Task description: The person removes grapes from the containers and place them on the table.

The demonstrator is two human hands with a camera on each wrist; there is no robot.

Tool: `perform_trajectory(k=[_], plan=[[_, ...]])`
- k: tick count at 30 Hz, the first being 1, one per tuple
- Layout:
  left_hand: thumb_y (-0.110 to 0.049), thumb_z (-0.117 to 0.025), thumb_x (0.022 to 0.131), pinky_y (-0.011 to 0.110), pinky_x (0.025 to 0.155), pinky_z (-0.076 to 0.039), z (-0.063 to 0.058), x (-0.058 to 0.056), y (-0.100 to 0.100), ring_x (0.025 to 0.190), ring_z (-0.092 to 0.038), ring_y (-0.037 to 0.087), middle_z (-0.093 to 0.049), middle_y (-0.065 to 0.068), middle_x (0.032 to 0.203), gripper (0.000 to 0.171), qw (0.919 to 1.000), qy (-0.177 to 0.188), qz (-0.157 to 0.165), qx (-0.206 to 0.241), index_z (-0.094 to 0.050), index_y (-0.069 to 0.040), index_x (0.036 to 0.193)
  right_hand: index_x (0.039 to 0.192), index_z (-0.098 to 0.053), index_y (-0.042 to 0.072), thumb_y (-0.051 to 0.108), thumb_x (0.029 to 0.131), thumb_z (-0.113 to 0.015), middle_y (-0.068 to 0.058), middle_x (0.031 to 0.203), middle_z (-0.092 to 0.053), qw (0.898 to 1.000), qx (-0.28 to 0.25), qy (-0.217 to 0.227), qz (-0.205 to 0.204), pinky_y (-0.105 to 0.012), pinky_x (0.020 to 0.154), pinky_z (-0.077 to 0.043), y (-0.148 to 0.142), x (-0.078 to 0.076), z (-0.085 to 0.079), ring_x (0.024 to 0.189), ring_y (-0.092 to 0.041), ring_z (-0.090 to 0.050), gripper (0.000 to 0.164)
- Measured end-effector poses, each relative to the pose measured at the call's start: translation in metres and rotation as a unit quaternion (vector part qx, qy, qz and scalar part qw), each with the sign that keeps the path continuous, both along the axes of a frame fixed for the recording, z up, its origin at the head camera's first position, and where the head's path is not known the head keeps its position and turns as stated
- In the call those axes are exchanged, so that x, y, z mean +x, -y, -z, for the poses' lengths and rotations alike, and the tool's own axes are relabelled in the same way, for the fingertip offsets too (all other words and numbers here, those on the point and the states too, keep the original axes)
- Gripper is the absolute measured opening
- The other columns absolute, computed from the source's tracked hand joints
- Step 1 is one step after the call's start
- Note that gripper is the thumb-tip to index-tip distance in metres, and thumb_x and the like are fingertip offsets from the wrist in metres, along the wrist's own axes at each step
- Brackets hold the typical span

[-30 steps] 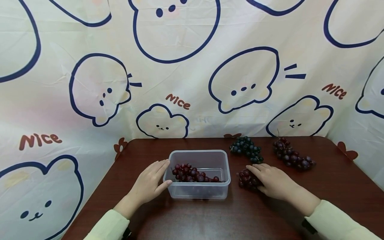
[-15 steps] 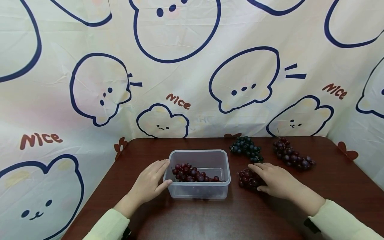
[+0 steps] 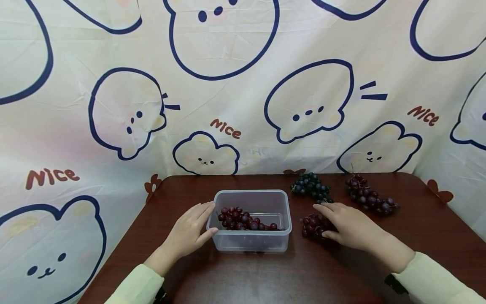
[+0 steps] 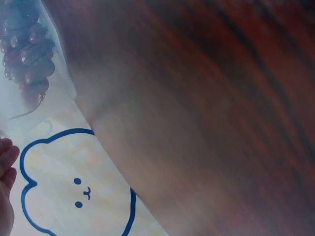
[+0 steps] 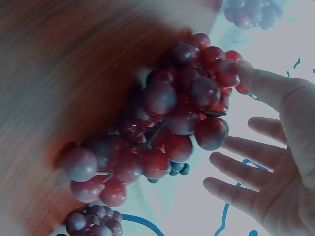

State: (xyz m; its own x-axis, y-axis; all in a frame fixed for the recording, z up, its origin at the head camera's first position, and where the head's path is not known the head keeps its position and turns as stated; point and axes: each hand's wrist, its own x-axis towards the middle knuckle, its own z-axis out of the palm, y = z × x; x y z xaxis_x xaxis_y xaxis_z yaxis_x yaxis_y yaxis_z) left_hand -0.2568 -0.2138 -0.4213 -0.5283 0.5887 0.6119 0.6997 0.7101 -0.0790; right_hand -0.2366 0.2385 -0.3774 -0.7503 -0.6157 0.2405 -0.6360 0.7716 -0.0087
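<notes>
In the head view, my left hand (image 3: pixel 191 230) rests against the left side of a clear plastic container (image 3: pixel 250 242), its fingers fairly straight along the rim. A bunch of dark red grapes (image 3: pixel 243 220) lies inside. Over the right part of another red grape bunch (image 3: pixel 314 226), on the table right of the container, is my right hand (image 3: pixel 351 226). The right wrist view shows this grape bunch (image 5: pixel 162 118) close up; the thumb touches or nearly touches a grape at one end, while the other fingers extend loosely beside it. Only fingertips of the left hand (image 4: pixel 7 164) show in the left wrist view.
Behind the right hand lies a dark green-blue grape bunch (image 3: pixel 313 188). Farther right is a purple-red bunch (image 3: pixel 370 196). The brown wooden table (image 3: pixel 250 278) meets a patterned cloth backdrop (image 3: pixel 250 101) at its far edge.
My right hand has shifted slightly right and its thumb has moved up, uncovering a little more of the grape bunch, which stays in place. The left hand and container have not moved.
</notes>
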Motion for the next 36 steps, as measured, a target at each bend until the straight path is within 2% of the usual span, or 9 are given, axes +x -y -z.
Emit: perform_trajectory(k=[15,23,36], plan=[[-0.059,-0.027,0.101,0.05,0.101,-0.043,0.0,0.0,0.0,0.118,-0.056,0.033,-0.058,0.02,0.129,0.078,1.0,0.003,-0.001,-0.003,-0.057,0.007,0.13,0.136,-0.053,0.002,0.026,0.081,-0.08,-0.02,0.127,-0.059,0.999,-0.03,-0.042,-0.014,-0.052,0.086,-0.051,0.01,-0.001,-0.008,0.112,-0.036,-0.059,0.065],[-0.06,-0.026,0.101,0.049,0.101,-0.042,0.0,0.0,0.0,0.118,-0.056,0.033,-0.059,0.02,0.128,0.079,1.0,-0.001,-0.002,-0.006,-0.057,0.007,0.129,0.132,-0.055,-0.001,0.021,0.079,-0.082,-0.02,0.123,-0.061,0.994,-0.054,-0.096,-0.028,-0.05,0.084,-0.053,0.018,-0.004,-0.012,0.11,-0.035,-0.06,0.063],[-0.06,-0.026,0.101,0.049,0.101,-0.042,-0.002,0.001,0.0,0.118,-0.056,0.033,-0.059,0.02,0.128,0.079,1.0,0.003,-0.003,-0.007,-0.057,0.007,0.13,0.133,-0.055,-0.001,0.021,0.082,-0.08,-0.021,0.124,-0.06,0.988,-0.086,-0.128,-0.022,-0.053,0.09,-0.049,0.038,-0.009,-0.019,0.112,-0.037,-0.059,0.061]])
